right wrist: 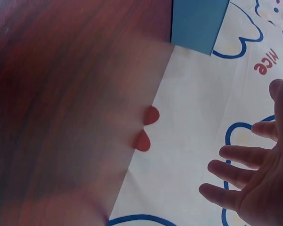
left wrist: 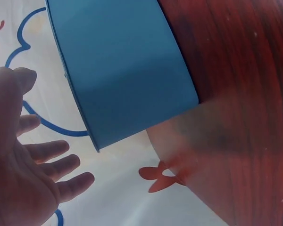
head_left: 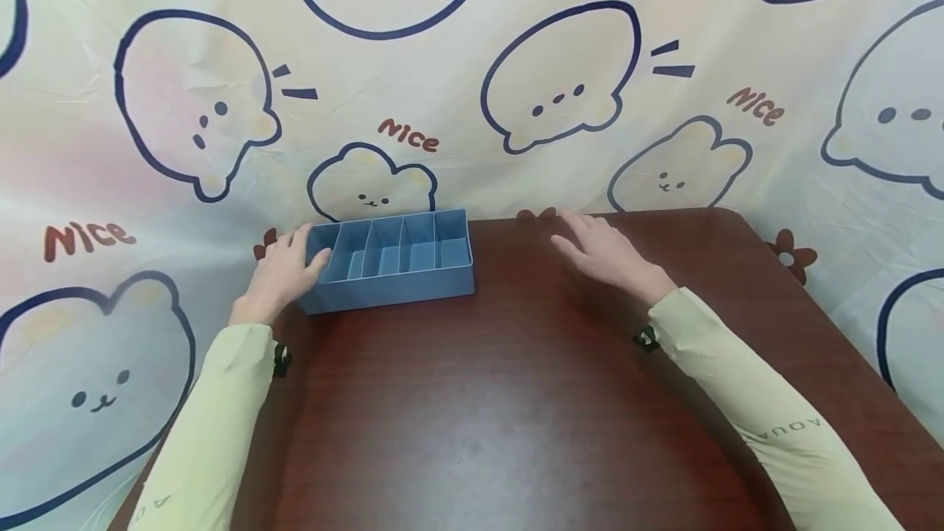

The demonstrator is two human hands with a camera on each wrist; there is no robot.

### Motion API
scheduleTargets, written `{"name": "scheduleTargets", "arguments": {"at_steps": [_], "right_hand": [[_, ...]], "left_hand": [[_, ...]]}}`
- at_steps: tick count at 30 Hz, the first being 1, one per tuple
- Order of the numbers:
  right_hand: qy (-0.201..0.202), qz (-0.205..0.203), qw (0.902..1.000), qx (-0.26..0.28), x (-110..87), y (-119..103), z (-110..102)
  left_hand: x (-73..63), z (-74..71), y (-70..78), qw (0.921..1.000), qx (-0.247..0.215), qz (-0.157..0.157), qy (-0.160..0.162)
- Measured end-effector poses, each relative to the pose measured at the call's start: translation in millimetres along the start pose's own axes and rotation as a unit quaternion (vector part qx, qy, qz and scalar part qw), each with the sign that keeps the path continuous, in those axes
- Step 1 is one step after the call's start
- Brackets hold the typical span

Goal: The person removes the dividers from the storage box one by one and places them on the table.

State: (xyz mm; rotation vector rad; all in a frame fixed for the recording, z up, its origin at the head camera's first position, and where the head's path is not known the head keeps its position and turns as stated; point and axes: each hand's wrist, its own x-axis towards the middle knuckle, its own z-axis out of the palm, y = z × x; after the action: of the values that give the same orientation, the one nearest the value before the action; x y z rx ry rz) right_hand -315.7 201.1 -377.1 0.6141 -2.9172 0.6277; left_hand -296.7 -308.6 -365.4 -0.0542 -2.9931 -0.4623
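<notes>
A blue divided box with several compartments in a row stands at the back left of the table; the compartments that show hold nothing. At its left end is my left hand, thumb over the near left corner in the head view. The left wrist view shows that hand with its fingers spread beside the box's end wall, a gap between them. My right hand hovers over the back of the table, right of the box, fingers extended and holding nothing. The right wrist view also shows its fingers spread apart.
The dark reddish-brown wooden table has a rounded back right corner. Behind it and at both sides hangs a pale curtain printed with cartoon bears, close against the table's back edge. Dark straps sit at both wrists.
</notes>
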Motion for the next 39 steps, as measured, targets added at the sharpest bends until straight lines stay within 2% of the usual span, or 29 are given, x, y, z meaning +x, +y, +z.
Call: {"name": "scheduleTargets", "arguments": {"at_steps": [8, 16, 26, 34, 39], "right_hand": [[0.003, -0.005, 0.9997, 0.022, 3.0, -10, 14], [0.014, -0.021, 0.9991, 0.033, 8.9, -29, 29], [0.007, -0.041, 0.9988, 0.027, 18.4, -52, 48], [-0.005, -0.039, 0.9986, 0.036, 23.6, -65, 59], [-0.003, -0.036, 0.9982, 0.049, 24.5, -70, 62]], "left_hand": [[-1.7, 3.4, -7.7, 0.9994, -0.023, -0.025, 0.007], [-3.6, 7.6, -13.9, 0.9986, -0.034, -0.041, 0.006], [-3.8, 12.1, -18.5, 0.9971, -0.032, -0.067, 0.018], [-3.2, 14.4, -22.6, 0.9963, -0.040, -0.074, 0.017], [-3.0, 16.5, -23.1, 0.9951, -0.032, -0.092, 0.018]]}}
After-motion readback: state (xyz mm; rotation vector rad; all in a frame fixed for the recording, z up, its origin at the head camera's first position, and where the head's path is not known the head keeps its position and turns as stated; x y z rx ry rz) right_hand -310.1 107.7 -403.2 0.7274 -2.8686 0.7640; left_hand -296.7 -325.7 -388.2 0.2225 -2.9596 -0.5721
